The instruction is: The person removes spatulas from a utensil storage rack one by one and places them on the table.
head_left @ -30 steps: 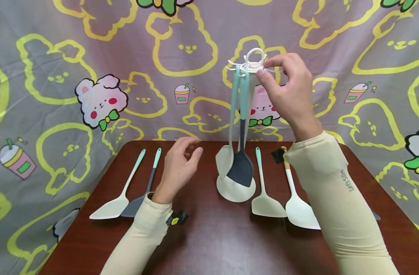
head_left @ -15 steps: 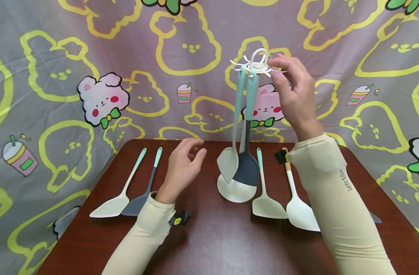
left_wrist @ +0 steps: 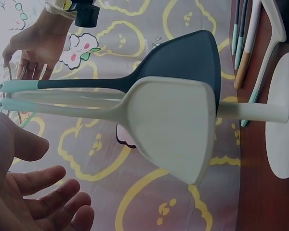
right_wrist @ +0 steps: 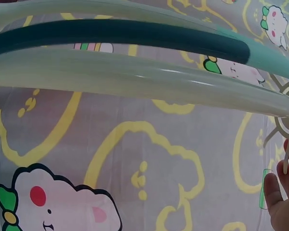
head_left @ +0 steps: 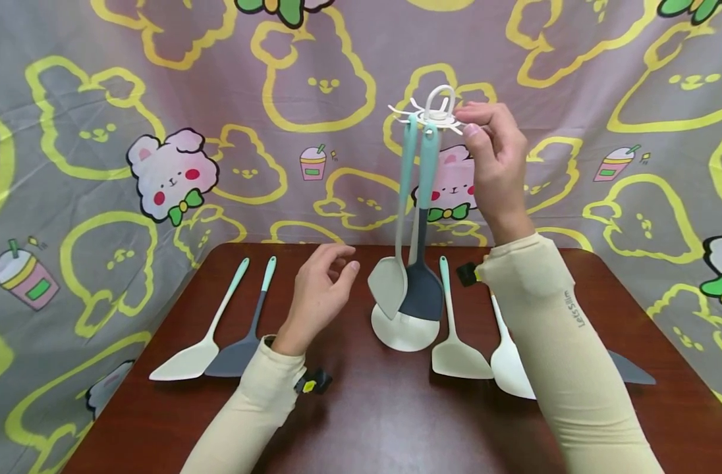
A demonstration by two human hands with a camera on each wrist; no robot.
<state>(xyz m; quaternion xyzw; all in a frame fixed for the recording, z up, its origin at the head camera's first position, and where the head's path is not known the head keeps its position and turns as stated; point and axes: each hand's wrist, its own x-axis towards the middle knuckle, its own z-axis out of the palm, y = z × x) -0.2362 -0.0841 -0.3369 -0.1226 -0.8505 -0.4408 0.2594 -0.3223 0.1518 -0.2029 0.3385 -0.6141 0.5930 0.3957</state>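
A white rotating utensil rack point(head_left: 438, 116) with a ring of hooks stands on a round base point(head_left: 405, 334). From its hooks hang a cream spatula point(head_left: 389, 286) and a dark grey spatula point(head_left: 425, 293), both with mint handles. My right hand point(head_left: 499, 158) pinches a hook on the rack's right side between thumb and fingers. My left hand point(head_left: 322, 289), fingers loosely bent, hovers left of the hanging spatulas and holds nothing. In the left wrist view, the cream spatula point(left_wrist: 168, 120) overlaps the dark one, and the left hand point(left_wrist: 33, 187) is apart from both.
On the brown table point(head_left: 373, 421) lie a cream spatula point(head_left: 192, 359) and a grey spatula point(head_left: 236, 355) at left. At right lie a beige spatula point(head_left: 460, 359), a white spatula point(head_left: 512, 372) and a grey one point(head_left: 630, 368), partly behind my right sleeve. A patterned curtain point(head_left: 337, 52) hangs behind.
The hooks and hanging spatulas have turned slightly on the rack, the cream blade shifting in front of the dark one. My right hand has lowered a little and stays at the hooks.
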